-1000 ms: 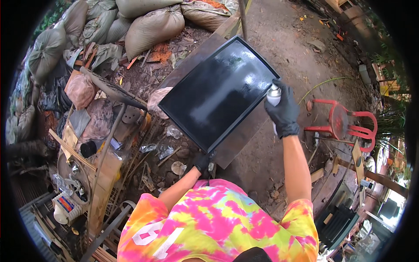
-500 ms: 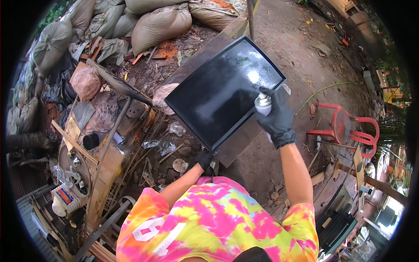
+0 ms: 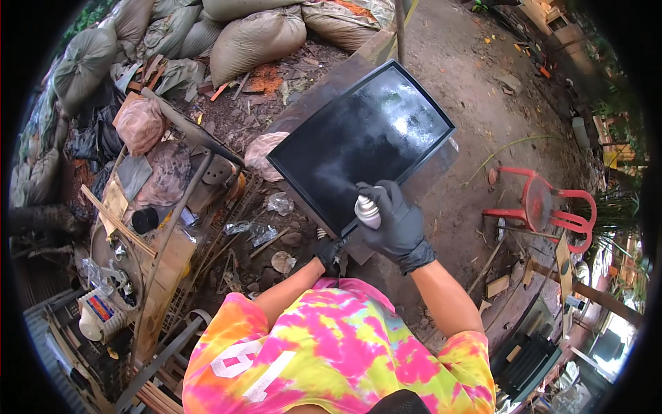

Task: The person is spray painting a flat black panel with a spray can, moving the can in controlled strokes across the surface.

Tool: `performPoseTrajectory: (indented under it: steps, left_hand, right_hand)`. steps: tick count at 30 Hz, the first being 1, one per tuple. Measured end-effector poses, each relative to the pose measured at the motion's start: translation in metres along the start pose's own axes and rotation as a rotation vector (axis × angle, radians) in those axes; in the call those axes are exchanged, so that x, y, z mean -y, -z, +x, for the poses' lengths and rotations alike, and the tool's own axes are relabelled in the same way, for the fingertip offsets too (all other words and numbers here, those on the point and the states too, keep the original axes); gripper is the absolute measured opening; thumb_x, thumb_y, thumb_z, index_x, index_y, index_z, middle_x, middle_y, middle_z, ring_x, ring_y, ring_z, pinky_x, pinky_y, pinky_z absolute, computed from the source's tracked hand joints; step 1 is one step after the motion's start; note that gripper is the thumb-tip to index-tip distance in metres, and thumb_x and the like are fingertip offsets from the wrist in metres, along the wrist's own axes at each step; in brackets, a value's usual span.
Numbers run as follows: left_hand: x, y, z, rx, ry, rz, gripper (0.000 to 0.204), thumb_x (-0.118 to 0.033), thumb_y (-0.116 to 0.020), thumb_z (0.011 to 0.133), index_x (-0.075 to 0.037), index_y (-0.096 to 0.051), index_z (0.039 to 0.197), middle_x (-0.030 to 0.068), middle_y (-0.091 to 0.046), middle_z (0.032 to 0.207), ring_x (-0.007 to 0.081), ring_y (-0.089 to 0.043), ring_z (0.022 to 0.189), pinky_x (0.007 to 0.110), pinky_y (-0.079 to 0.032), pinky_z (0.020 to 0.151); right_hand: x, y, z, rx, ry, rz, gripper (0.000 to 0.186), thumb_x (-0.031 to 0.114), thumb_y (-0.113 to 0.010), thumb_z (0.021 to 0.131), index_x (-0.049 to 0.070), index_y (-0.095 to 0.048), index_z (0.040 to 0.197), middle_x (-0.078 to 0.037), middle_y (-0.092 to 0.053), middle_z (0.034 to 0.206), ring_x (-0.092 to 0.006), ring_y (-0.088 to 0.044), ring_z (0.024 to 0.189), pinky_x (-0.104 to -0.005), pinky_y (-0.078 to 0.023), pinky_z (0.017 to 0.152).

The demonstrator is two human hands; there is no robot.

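Note:
A black rectangular tray (image 3: pixel 310 162) with a low raised rim lies slanted in front of me on a dark flat board (image 3: pixel 434 165). Its far right part shines wet with bright reflections. My right hand (image 3: pixel 396 228), in a black glove, is wrapped round a spray can (image 3: pixel 369 212) with a silver and white top. The index finger is on the can's nozzle, and a faint mist hangs over the tray beside it. Under the tray's near corner is my left hand (image 3: pixel 329 252), also black-gloved; its fingers are mostly hidden, so their grip is unclear.
Stuffed sacks (image 3: pixel 258 45) are piled at the far left. A red plastic chair (image 3: pixel 538 200) lies tipped over on the right. Closer on the left stands a cluttered metal frame (image 3: pixel 165 241) with wood strips and a white bottle (image 3: pixel 93 321). Crumpled plastic (image 3: pixel 262 234) litters the ground.
My right hand has moved left and nearer to me with the spray can, from the tray's right part to its near edge. The left hand stays at the near corner.

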State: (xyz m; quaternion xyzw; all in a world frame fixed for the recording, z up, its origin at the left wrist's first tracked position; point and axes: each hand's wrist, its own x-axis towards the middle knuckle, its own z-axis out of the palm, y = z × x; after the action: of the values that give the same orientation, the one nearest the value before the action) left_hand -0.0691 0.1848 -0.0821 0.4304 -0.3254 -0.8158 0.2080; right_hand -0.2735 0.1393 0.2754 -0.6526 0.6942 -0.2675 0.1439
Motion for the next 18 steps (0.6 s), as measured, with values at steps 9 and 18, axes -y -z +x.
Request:
performPoseTrajectory:
  steps: [9,18]
  left_hand:
    - [0.009,0.007,-0.003,-0.135,-0.026,0.311,0.030,-0.024,-0.073,0.096,-0.001,-0.075,0.114,0.0074,-0.076,0.109,0.0195,-0.067,0.097,0.037,-0.052,0.089]
    - [0.035,0.022,0.009,-0.176,0.006,0.239,0.026,-0.013,-0.073,0.094,-0.003,-0.071,0.117,0.0070,-0.073,0.111,0.0210,-0.067,0.101,0.037,-0.053,0.092]
  right_hand:
    - [-0.063,0.032,0.058,-0.176,-0.067,-0.162,0.054,0.020,-0.078,0.074,0.018,-0.062,0.126,-0.011,-0.065,0.115,-0.0349,-0.069,0.105,-0.0465,-0.057,0.085]
    - [-0.142,0.073,0.112,-0.312,-0.275,-0.211,0.057,0.028,-0.076,0.078,0.024,-0.060,0.132,-0.013,-0.066,0.113,-0.0371,-0.071,0.100,-0.0467,-0.057,0.084]
